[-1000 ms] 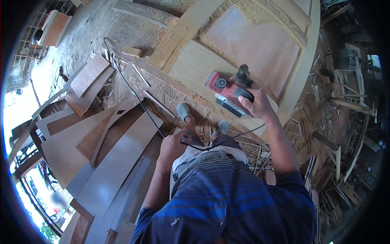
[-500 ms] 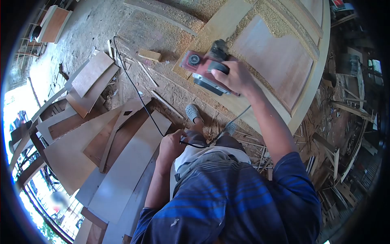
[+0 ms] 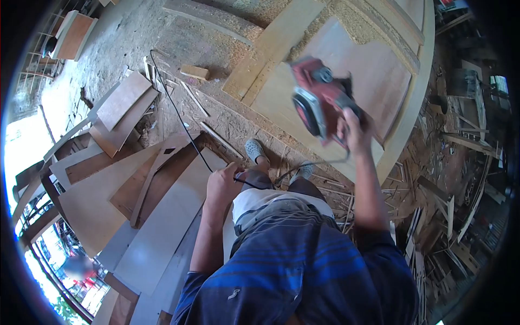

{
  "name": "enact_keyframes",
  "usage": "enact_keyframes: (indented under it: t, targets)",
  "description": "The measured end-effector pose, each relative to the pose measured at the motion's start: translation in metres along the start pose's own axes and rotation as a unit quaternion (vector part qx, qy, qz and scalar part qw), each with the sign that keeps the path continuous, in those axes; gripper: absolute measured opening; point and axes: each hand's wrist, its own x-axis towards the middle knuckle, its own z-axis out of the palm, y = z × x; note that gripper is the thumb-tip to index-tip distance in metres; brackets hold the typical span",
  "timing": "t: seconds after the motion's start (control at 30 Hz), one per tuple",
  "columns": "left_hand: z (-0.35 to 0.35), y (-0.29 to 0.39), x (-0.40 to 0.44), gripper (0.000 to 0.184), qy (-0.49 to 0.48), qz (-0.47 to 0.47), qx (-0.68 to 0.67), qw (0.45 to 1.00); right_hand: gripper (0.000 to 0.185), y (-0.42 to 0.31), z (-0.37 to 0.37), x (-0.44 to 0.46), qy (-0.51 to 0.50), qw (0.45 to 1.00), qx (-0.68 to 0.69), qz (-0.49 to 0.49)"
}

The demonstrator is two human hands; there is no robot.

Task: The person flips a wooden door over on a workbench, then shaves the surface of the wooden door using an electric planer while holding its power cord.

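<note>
Workshop floor (image 3: 127, 46) and work area

Base surface: grey floor strewn with wood scraps and sawdust. Framed wooden panel (image 3: 279, 111): lies flat ahead of the person, shavings scattered over its upper part. Boards (image 3: 162, 233): piled, overlapping, at the person's left. Red power tool (image 3: 327, 97): positioned over the panel, tilted and blurred; contact with the panel cannot be determined. Right hand (image 3: 355, 131): fingers wrapped around the tool's rear handle. Left hand (image 3: 221, 184): fingers closed, pinching the black cord (image 3: 176, 108) near the lap. Wood block (image 3: 195, 72): rests beyond the boards, beside the panel.
</note>
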Motion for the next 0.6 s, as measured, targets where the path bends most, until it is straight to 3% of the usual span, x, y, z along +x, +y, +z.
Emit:
enact_keyframes:
  t: [0.07,0.17,0.3,0.43,0.6]
  targets:
    - [0.006,0.012,-0.002,0.023,0.004,0.004,0.018,1.000,0.030,-0.016,-0.046,-0.047,0.026,0.998,-0.047,0.014]
    - [0.026,0.039,-0.004,0.023,-0.001,0.045,0.062,0.997,0.030,-0.011,-0.129,-0.121,0.025,0.974,-0.221,0.051]
    - [0.062,0.121,-0.023,0.022,-0.061,0.102,0.048,0.992,0.035,0.016,-0.235,-0.212,0.057,0.958,-0.219,0.175]
    - [0.133,0.150,-0.044,0.024,-0.080,0.200,0.062,0.974,0.048,0.011,-0.275,-0.263,-0.017,0.933,-0.341,0.114]
    - [0.165,0.164,-0.062,0.023,-0.094,0.193,0.075,0.974,0.053,0.034,-0.314,-0.278,-0.097,0.928,-0.346,0.101]
